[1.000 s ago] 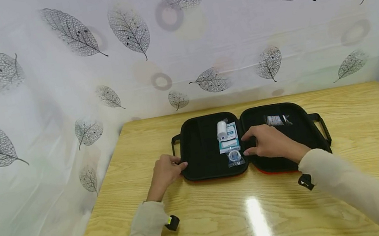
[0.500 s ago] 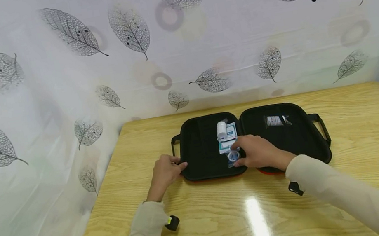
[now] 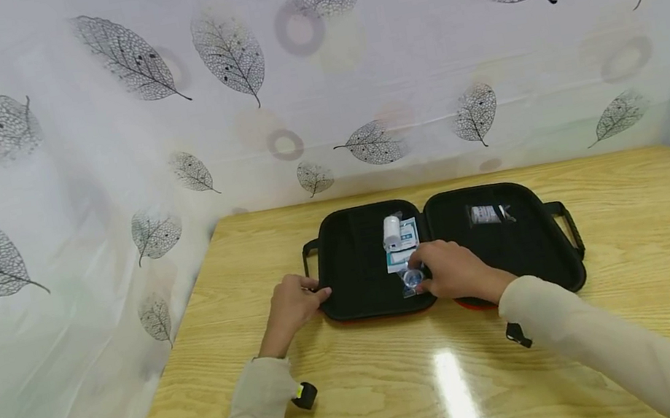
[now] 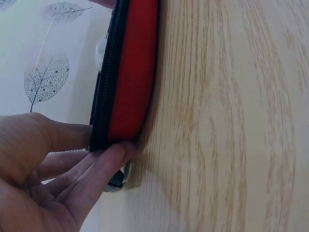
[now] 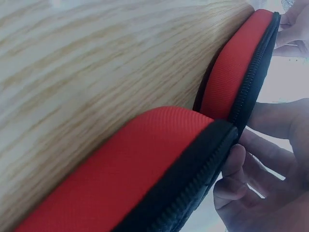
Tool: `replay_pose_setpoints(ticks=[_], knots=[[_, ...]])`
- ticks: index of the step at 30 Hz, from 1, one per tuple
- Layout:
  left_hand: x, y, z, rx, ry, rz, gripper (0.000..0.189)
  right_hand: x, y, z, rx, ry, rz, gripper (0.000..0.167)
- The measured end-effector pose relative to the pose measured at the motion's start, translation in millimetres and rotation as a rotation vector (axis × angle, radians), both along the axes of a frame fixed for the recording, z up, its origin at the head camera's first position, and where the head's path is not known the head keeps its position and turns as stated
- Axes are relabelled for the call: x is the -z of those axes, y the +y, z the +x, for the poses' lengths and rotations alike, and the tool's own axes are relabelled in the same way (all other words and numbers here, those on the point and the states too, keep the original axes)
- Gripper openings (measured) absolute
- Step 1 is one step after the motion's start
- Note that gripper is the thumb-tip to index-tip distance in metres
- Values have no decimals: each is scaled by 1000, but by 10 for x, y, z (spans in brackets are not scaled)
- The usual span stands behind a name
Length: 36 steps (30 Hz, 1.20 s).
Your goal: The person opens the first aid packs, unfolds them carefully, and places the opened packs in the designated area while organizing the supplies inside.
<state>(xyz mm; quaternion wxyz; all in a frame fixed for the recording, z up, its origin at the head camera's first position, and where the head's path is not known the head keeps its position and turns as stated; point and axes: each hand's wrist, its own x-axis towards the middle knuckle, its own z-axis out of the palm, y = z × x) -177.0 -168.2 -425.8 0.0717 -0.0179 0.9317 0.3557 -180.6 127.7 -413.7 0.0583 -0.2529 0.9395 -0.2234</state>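
Note:
A black-lined, red-shelled zip case point(image 3: 351, 265) lies unfolded on the table in the head view. My left hand point(image 3: 294, 303) grips its left rim near the handle; in the left wrist view, the thumb is on the zipper edge and fingers reach beneath the red shell point(image 4: 135, 72). My right hand point(image 3: 454, 269) pinches a small wrapped tape roll point(image 3: 412, 278), a white and blue ring in clear film, inside the left half. The right wrist view hides that roll behind the case edge. Above it lie a white cylindrical roll point(image 3: 391, 232) and teal-and-white flat packets point(image 3: 405, 258).
A clear packet with white contents point(image 3: 486, 214) lies under a strap in the case's right half. Black handles point(image 3: 572, 228) stick out at both ends. A wood-grain table point(image 3: 366, 396) surrounds the case, and a leaf-patterned sheet point(image 3: 258, 66) hangs behind.
My right hand has moved left from the case's middle fold and closed its thumb and finger on the wrapped tape roll. The left hand stays at the rim.

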Motion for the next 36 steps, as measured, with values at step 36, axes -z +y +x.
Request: replay_pose_setpoints(ticks=[36], knots=[[8,-6,-11,1,-7,19,34,-128,1025,-130,197,44,-80,31]])
